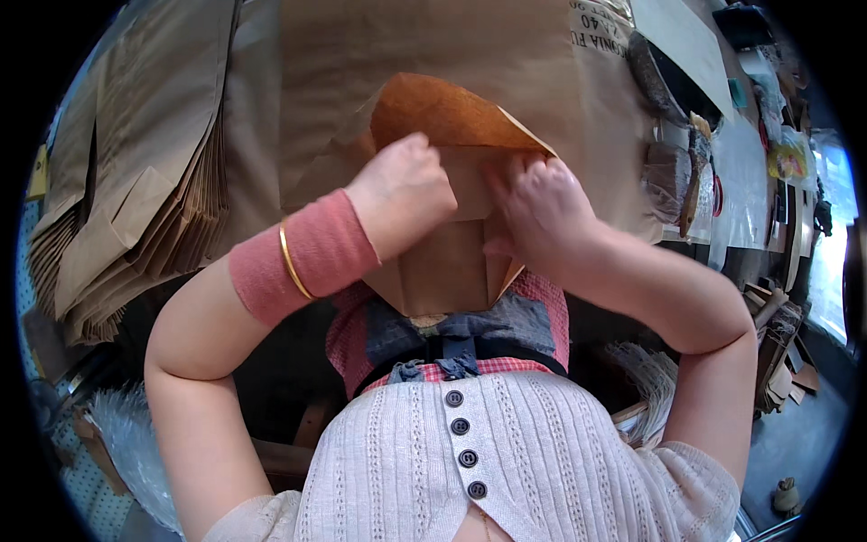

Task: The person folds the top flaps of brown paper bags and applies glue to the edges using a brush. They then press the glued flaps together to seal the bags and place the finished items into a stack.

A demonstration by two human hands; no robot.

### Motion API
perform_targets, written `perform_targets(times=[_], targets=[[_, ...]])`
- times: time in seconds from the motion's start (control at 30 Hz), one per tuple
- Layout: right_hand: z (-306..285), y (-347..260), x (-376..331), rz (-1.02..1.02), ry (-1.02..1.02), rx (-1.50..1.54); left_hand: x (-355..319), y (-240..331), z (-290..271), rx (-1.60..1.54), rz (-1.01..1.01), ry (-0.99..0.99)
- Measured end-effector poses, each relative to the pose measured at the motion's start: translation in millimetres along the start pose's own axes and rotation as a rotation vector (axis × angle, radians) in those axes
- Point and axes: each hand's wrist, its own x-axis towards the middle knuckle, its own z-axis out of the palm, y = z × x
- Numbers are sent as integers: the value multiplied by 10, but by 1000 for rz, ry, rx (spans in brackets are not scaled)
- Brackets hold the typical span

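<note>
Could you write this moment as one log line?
left hand: curled over folded brown paper; right hand: at curved orange-brown paper flap's edge; grip: unclear; far left: fanned brown paper stack

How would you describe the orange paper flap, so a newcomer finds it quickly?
Start from the large brown paper, top centre. Follow it down to the left hand and right hand; the flap arches just beyond them. Its orange tint differs from the duller tan around.

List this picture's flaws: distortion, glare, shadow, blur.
Head view: fisheye bending toward the rim, with black corners; bright glare at far right; deep shadow either side of the blue waist cloth; right hand slightly blurred, dark buttons crisper.
</note>
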Motion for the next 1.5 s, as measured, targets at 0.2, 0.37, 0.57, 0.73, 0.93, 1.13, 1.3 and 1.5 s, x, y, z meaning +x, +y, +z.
perform_targets(times=[0.2, 0.37, 0.57, 0.73, 0.93, 1.13, 1.3, 1.5], targets=[[-246, 108, 457, -43, -134, 118, 318, 96, -144, -98, -324, -610], [90, 272, 251, 254, -180, 34, -362, -70, 170, 128, -624, -293], [265, 756, 261, 149, 286, 113, -480, -247, 136, -434, -771, 58], [54, 748, 32, -304, 69, 490, -538, -343, 179, -792, -718, 152], [100, 859, 395, -70, 345, 643, -545, -485, -145, -1009, -549, -129], [25, 671, 460, 126, 340, 368, -409, -285, 259, -566, -805, 194], [510, 1165, -609, 106, 863, 301, -443, -227, 133, -649, -722, 202], [1340, 1872, -1471, 307, 620, -21, -400, -147, 50, -377, -618, 122]])
